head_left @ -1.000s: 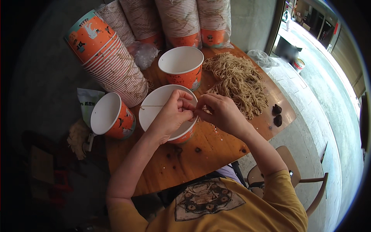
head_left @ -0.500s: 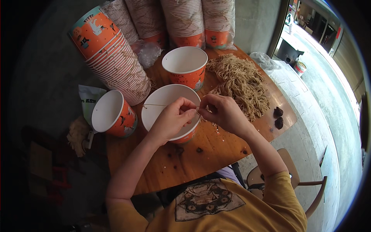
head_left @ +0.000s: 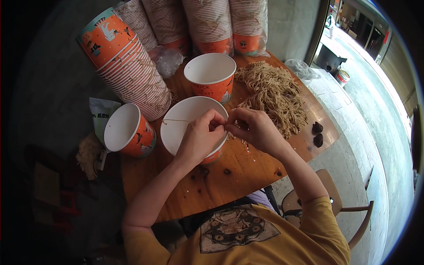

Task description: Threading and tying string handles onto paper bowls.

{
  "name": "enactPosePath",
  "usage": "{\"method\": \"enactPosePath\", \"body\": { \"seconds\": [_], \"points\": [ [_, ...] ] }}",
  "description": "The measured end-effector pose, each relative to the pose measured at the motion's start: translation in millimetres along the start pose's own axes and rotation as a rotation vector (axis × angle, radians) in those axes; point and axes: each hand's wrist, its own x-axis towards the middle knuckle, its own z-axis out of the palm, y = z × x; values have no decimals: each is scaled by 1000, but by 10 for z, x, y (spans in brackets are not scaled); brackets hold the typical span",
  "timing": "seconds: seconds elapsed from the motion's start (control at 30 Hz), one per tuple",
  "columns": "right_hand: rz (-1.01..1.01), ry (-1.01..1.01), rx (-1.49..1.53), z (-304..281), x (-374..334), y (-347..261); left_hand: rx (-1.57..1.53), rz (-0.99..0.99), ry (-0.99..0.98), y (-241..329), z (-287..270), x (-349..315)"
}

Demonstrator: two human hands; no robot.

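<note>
Here, in the head view, the relation to watch is the thin twine strand (head_left: 178, 120) against your fingers: it runs left to right across the mouth of the near tub (head_left: 173, 133), from the left rim in under your left hand (head_left: 203, 134), which is the nearer one to its visible length. Your right hand (head_left: 255, 127) meets the left at the right rim. Your left grip is closed and seems to pinch the strand; your right grip, thumb against forefinger, appears to nip its far end, though your fingers hide the exact contact. The tub stands left of the counter's (head_left: 240, 174) middle, back from the near edge. It looks like coated paper: round, smooth and white inside, printed orange outside. A similar tub (head_left: 210, 70) stands just beyond, and another (head_left: 121, 128) sits by the left edge. Between your right hand and the far right side lies a loose, fibrous twine heap (head_left: 276, 97), tan and wavy. Two dark, rough lumps (head_left: 317, 134) rest near the right corner, on glossy, knotted wood.
</note>
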Motion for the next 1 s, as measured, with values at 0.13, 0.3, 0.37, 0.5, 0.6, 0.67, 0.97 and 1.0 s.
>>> {"method": "enactPosePath", "body": {
  "seconds": [0.13,0.3,0.37,0.5,0.6,0.67,0.97,1.0],
  "points": [
    [-10,23,47,14,-22,26,-73,4,30,-43,24,-5],
    [60,34,207,79,-74,141,-174,-2,1,-51,37,0],
    [77,24,244,101,-92,163,-269,-51,-17,-18,32,4],
    [121,5,318,119,-106,164,-298,-85,-39,-2,24,3],
    [131,17,323,132,-115,154,-275,-61,-35,-14,23,5],
    [146,20,338,148,-117,150,-330,-81,-41,4,18,5],
    [155,32,351,176,-121,135,-590,-169,-88,29,-26,18],
    [157,31,351,176,-121,136,-590,-169,-89,32,-27,20]
  ]
}}
